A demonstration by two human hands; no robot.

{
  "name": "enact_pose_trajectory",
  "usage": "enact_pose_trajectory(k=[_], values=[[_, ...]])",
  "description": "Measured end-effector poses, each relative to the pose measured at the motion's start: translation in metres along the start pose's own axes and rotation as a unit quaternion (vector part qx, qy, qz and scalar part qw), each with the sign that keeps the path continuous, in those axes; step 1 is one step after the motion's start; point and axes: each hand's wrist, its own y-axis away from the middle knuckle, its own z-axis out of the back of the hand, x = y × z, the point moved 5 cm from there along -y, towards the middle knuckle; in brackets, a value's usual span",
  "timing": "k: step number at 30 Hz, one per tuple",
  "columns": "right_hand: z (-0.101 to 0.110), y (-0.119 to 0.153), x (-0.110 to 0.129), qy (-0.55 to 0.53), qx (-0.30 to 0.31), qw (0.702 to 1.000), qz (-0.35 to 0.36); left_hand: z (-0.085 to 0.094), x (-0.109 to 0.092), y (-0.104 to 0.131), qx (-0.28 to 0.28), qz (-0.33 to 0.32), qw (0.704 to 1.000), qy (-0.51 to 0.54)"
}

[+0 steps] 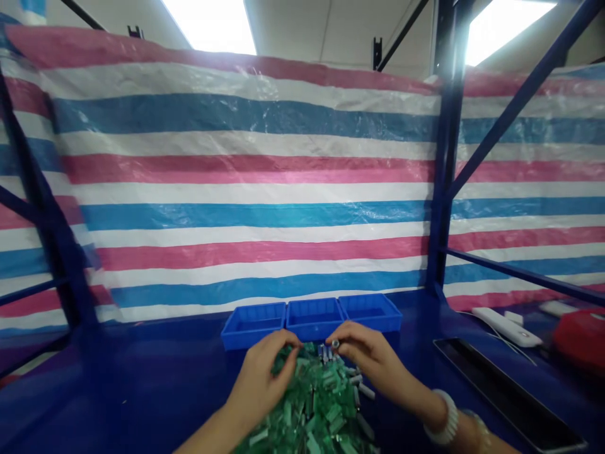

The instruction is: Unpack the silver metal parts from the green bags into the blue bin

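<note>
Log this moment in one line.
left hand: at green pieces, grip unclear | right hand: pinching small silvery part | three blue trays: side by side beyond green pieces

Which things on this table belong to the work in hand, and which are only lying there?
Likely part of the work:
small metal piece, held in the right hand
green pieces, heaped between the hands
grey pieces, at the heap's right edge
three blue trays, behind the heap

Likely just lying about, on the right:
phone or tablet
white bar
red item, unclear what
</note>
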Motion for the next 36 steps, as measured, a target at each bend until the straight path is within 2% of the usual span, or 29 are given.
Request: enact_pose_trajectory(k=[2,4,6,9,13,18,25,28,31,34,36], values=[[0.025,-0.010,-0.012,0.083,-0.055,0.995,-0.003,0.006,0.019,-0.010,-0.008,-0.028,0.998,-0.063],[0.048,-0.020,-0.026,0.188,-0.100,0.977,-0.004,0.010,0.038,-0.018,-0.018,-0.034,0.990,-0.135],[0.064,-0.029,-0.040,0.226,-0.113,0.967,-0.009,0.010,0.053,-0.022,-0.008,-0.019,0.981,-0.194],[0.076,-0.036,-0.058,0.270,-0.114,0.956,-0.021,0.005,0.067,-0.023,0.042,0.021,0.967,-0.252],[0.074,-0.034,-0.071,0.316,-0.077,0.945,-0.038,-0.003,0.073,-0.019,0.111,0.052,0.959,-0.257],[0.061,-0.028,-0.074,0.361,-0.003,0.931,-0.052,-0.006,0.072,-0.019,0.113,0.052,0.965,-0.233],[0.058,-0.028,-0.073,0.372,0.029,0.927,-0.045,-0.009,0.066,-0.019,0.117,0.055,0.970,-0.207],[0.066,-0.025,-0.056,0.376,-0.005,0.926,-0.042,-0.007,0.064,-0.019,0.111,0.056,0.971,-0.206],[0.070,-0.010,-0.029,0.371,-0.040,0.927,-0.046,-0.003,0.056,-0.018,0.082,0.041,0.974,-0.205],[0.054,0.019,-0.008,0.352,0.002,0.934,-0.057,0.001,0.035,-0.016,0.027,-0.009,0.983,-0.184],[0.040,0.040,-0.007,0.357,0.033,0.927,-0.111,0.000,0.017,-0.012,0.009,-0.044,0.986,-0.163]])
